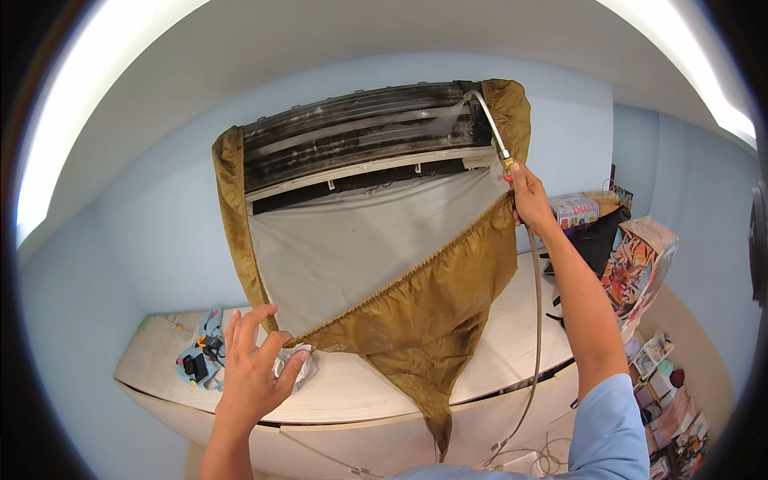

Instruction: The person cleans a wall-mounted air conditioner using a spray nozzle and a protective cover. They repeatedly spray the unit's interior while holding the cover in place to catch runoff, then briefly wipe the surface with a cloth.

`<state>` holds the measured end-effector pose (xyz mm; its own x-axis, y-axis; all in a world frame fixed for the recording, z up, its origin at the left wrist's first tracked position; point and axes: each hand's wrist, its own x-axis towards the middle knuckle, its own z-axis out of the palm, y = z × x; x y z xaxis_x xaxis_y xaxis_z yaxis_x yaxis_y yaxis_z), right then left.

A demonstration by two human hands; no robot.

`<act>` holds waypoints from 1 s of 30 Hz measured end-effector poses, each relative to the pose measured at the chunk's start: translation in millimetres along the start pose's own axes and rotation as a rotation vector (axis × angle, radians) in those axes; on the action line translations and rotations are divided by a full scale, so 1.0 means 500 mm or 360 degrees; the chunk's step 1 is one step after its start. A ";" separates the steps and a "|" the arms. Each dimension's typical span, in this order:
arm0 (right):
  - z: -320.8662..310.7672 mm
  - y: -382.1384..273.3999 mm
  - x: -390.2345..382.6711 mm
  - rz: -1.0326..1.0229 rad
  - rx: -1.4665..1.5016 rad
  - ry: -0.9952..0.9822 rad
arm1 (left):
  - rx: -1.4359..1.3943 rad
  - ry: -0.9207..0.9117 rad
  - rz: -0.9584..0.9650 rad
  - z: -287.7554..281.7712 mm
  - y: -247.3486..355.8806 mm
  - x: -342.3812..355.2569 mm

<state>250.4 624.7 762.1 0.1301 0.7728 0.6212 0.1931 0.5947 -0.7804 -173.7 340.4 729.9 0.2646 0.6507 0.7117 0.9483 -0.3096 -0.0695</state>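
Note:
A wall air conditioner [360, 132] has its dark, grime-spotted inside exposed. An olive cover [424, 312] with a grey lining [352, 248] is wrapped around its sides and hangs below it. My right hand [528, 200] is closed around the handle of a metal spray wand [494, 128], whose bent tip points into the unit's upper right, with faint spray at it. A hose [534, 336] trails down from the handle. My left hand [260, 352], fingers apart, is by the cover's lower left corner, beside a crumpled clear plastic bag [302, 368]; whether it touches either is unclear.
A pale cabinet top [160, 344] runs below the unit, holding a blue cloth item with tools [200, 360] at left and printed boxes [640, 268] and a black bag [596, 248] at right. Assorted clutter [672, 392] lies lower right. A bright cove light curves along the ceiling.

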 end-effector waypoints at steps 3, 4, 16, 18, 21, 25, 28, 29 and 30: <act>0.004 0.012 0.007 0.0010 -0.0010 0.0077 | 0.0003 -0.0012 0.0014 0.005 0.007 0.009; 0.001 0.017 0.010 0.0024 -0.0017 0.0047 | 0.0014 -0.0006 0.0019 0.006 0.011 0.010; -0.044 0.016 0.031 0.0114 -0.0006 0.0039 | 0.0017 -0.0002 0.0038 -0.004 0.027 0.036; -0.048 0.012 0.029 0.0087 0.0028 0.0090 | 0.0000 0.0007 0.0052 -0.006 0.029 0.044; -0.051 -0.003 0.025 0.0155 0.0011 0.0081 | -0.0012 0.0021 0.0078 -0.011 0.031 0.054; -0.053 0.005 0.027 0.0112 -0.0020 0.0049 | 0.0009 0.0030 0.0101 -0.013 0.030 0.056; -0.047 -0.010 0.024 0.0097 -0.0085 0.0006 | -0.0004 0.0033 0.0103 -0.018 0.027 0.056; -0.040 -0.015 0.026 0.0075 -0.0116 0.0009 | -0.0013 0.0033 0.0102 -0.021 0.026 0.057; -0.031 -0.020 0.026 0.0054 -0.0148 0.0011 | -0.0023 0.0044 0.0099 -0.023 0.025 0.056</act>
<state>265.2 625.5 779.1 0.1447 0.7904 0.5953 0.2782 0.5449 -0.7910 -156.3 346.7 756.9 0.3181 0.6106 0.7253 0.9275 -0.3590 -0.1045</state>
